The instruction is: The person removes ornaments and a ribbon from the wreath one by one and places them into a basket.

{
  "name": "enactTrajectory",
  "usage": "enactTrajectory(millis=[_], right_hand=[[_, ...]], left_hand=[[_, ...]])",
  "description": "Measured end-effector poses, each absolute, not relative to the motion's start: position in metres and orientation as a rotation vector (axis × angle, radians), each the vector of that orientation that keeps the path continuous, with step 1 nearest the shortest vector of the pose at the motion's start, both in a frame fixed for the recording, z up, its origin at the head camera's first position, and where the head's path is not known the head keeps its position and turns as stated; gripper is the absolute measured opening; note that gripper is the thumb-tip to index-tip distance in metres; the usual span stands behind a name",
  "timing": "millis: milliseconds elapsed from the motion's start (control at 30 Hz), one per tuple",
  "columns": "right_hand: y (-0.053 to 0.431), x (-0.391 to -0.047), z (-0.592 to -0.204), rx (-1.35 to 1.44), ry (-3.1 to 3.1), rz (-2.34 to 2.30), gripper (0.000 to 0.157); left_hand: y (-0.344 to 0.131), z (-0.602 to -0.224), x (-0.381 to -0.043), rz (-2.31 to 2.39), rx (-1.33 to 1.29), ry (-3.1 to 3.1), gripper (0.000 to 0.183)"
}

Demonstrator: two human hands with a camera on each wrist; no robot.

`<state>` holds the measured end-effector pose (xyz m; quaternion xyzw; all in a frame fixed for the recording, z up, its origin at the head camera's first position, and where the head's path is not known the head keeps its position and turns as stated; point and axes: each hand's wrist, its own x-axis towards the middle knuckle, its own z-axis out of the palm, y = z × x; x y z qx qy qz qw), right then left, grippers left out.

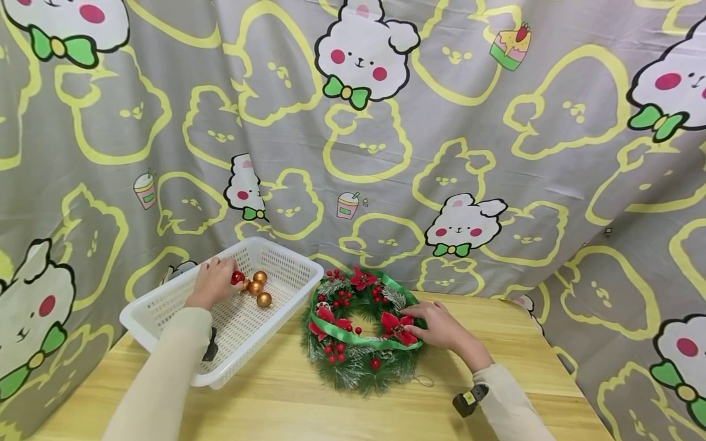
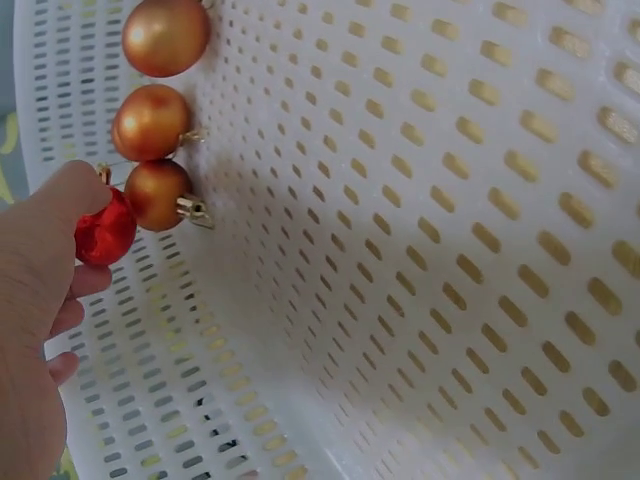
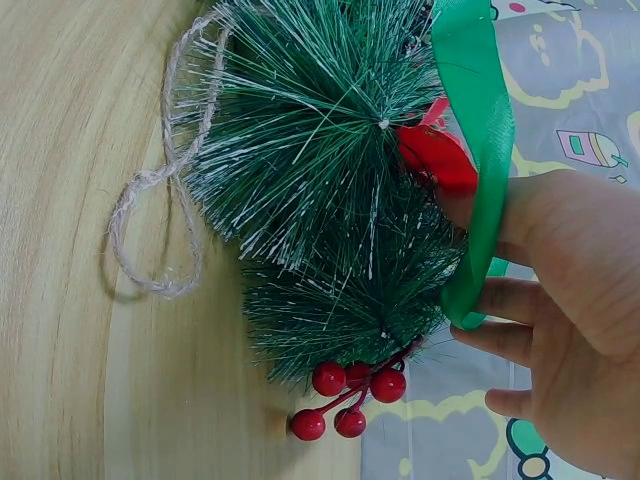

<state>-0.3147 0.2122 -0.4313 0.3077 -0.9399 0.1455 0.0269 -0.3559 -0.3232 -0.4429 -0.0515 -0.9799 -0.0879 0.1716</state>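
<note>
In the head view my left hand (image 1: 214, 280) reaches into a white plastic basket (image 1: 300, 275). Thumb and fingers pinch a shiny red Christmas ball (image 2: 106, 228) by its top, close against several gold Christmas balls (image 2: 166, 36) in the basket. To the right, a green wreath (image 1: 358, 378) with red flowers, red berries and frosted needles lies on the table. A green ribbon (image 3: 482, 130) loops over the wreath. My right hand (image 1: 445, 327) holds the wreath's right edge, thumb near a red flower (image 1: 398, 327) and fingers by the ribbon; some fingertips are hidden.
A twine loop (image 3: 150, 235) trails from the wreath onto the wooden table (image 1: 276, 404). A dark object (image 1: 210, 346) shows inside the basket beside the left sleeve. Behind the table hangs a grey patterned curtain (image 1: 380, 202).
</note>
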Motion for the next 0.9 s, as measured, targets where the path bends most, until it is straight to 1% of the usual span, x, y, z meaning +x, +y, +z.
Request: enactTrajectory(millis=[167, 467, 900], right_hand=[[0.212, -0.315, -0.432, 0.952, -2.901, 0.448, 0.037], [0.213, -0.317, -0.433, 0.954, -2.900, 0.450, 0.038], [0.213, -0.317, -0.434, 0.962, -2.890, 0.455, 0.037]], left_hand=[[-0.326, -0.451, -0.358, -0.171, -0.166, -2.771, 0.046], [-0.322, -0.449, -0.351, -0.176, -0.178, -2.796, 0.038], [-0.320, -0.456, -0.349, -0.108, -0.214, -2.822, 0.038]])
